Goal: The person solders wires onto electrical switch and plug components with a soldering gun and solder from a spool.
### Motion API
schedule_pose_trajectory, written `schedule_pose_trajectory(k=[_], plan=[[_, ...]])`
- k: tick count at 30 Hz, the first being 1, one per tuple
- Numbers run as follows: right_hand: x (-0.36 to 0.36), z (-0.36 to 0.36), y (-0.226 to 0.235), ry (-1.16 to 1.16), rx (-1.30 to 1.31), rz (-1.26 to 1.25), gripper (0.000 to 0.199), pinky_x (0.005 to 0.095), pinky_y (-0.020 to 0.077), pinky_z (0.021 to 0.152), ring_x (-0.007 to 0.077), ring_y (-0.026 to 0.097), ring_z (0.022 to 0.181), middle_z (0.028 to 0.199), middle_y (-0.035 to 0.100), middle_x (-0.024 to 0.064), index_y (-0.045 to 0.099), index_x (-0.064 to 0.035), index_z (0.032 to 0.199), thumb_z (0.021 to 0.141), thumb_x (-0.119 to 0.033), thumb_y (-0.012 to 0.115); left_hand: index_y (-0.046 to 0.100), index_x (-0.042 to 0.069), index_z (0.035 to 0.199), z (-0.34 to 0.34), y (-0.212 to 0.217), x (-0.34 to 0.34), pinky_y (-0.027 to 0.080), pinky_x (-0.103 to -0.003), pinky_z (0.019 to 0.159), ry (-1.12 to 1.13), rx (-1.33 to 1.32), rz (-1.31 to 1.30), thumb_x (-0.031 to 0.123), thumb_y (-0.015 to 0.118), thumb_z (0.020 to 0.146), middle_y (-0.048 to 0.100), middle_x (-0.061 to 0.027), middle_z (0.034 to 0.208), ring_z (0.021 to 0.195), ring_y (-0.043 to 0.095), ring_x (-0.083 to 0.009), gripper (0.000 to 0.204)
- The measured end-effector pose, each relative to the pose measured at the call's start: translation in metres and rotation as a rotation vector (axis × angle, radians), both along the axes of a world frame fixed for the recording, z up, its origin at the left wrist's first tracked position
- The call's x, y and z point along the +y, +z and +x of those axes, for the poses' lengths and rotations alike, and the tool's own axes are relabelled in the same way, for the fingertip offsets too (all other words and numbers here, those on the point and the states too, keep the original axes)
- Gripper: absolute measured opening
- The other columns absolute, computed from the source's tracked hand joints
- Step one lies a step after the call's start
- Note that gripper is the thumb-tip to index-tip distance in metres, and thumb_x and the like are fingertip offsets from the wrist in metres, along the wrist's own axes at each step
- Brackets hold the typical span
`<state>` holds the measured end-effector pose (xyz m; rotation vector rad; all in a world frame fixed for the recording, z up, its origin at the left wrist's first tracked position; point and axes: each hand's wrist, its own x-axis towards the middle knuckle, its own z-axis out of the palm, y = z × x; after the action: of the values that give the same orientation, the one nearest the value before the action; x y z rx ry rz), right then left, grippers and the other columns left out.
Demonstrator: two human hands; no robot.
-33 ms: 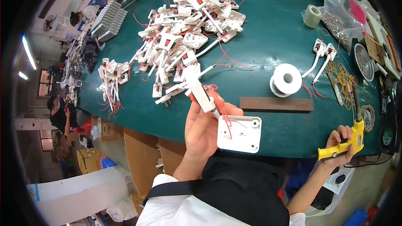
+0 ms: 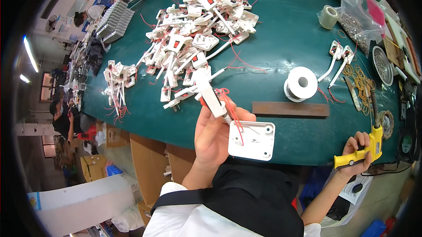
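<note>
My left hand [image 2: 210, 138] is closed around a white plastic switch assembly [image 2: 251, 140], in front of the table's near edge. Its square base plate faces up, and a short stem joins it to a narrow white housing with a bit of red showing. Loops of thin red wire hang over the plate. Far to the right, my right hand [image 2: 357, 151] wraps round the yellow handle of a soldering gun [image 2: 376, 142]. The gun's dark metal barrel points away from me, beside some rubber bands [image 2: 361, 83].
A big heap of similar white switch assemblies [image 2: 193, 43] covers the table's middle, with a smaller pile [image 2: 119, 83] left of it. Right of centre are a solder wire spool [image 2: 302, 83], a rusty bar [image 2: 290, 109] and two wired pieces [image 2: 340, 54]. A metal bowl [image 2: 381, 65] stands far right.
</note>
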<state>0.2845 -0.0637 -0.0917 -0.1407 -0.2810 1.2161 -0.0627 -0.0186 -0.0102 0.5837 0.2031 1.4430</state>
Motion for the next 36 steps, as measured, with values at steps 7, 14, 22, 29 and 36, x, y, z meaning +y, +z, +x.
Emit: schedule_pose_trajectory(k=[7, 14, 22, 29, 36], plan=[[0.000, -0.001, 0.002, 0.006, 0.005, -0.001, 0.040, 0.0284, 0.0361, 0.072, 0.0153, 0.038, 0.086, 0.092, 0.040, 0.0041, 0.038, -0.0040, 0.111, 0.077, -0.004, 0.060, 0.040, 0.000, 0.123, -0.001, 0.001, 0.000, 0.054, -0.044, 0.084, -0.026, -0.010, 0.021, 0.018, 0.040, 0.098, 0.059, -0.0278, 0.108, 0.100, 0.062, -0.0347, 0.031], [0.000, -0.003, 0.002, 0.014, 0.020, -0.006, 0.041, 0.0284, 0.0357, 0.071, 0.0155, 0.038, 0.086, 0.092, 0.040, 0.0038, 0.038, -0.0043, 0.111, 0.077, -0.003, 0.060, 0.040, 0.000, 0.124, -0.002, 0.001, -0.002, 0.054, -0.044, 0.085, -0.007, 0.026, 0.016, 0.019, 0.040, 0.098, 0.058, -0.0285, 0.108, 0.100, 0.063, -0.0347, 0.032], [-0.001, -0.002, 0.004, 0.006, 0.004, -0.004, 0.037, 0.0284, 0.0359, 0.071, 0.0158, 0.038, 0.086, 0.091, 0.039, 0.0037, 0.039, -0.0047, 0.108, 0.077, -0.003, 0.060, 0.042, -0.001, 0.122, 0.002, 0.002, -0.003, 0.054, -0.041, 0.083, -0.033, -0.053, 0.018, 0.019, 0.041, 0.098, 0.060, -0.0278, 0.105, 0.098, 0.063, -0.0332, 0.032], [0.003, 0.000, 0.005, 0.001, 0.020, -0.020, 0.037, 0.0283, 0.0359, 0.071, 0.0159, 0.038, 0.086, 0.091, 0.039, 0.0039, 0.039, -0.0049, 0.105, 0.076, -0.003, 0.062, 0.043, -0.002, 0.121, 0.002, 0.003, 0.000, 0.055, -0.041, 0.082, -0.071, -0.114, 0.013, 0.018, 0.042, 0.097, 0.060, -0.0251, 0.104, 0.098, 0.063, -0.0321, 0.032], [0.002, 0.000, 0.004, -0.008, -0.008, -0.021, 0.045, 0.0272, 0.0351, 0.067, 0.0158, 0.037, 0.084, 0.092, 0.034, 0.0048, 0.034, -0.0039, 0.105, 0.072, 0.001, 0.064, 0.046, 0.001, 0.122, -0.033, 0.028, 0.006, 0.052, -0.035, 0.082, 0.380, 0.356, -0.064, 0.015, 0.046, 0.097, 0.061, -0.0162, 0.107, 0.093, 0.063, -0.0231, 0.029]])
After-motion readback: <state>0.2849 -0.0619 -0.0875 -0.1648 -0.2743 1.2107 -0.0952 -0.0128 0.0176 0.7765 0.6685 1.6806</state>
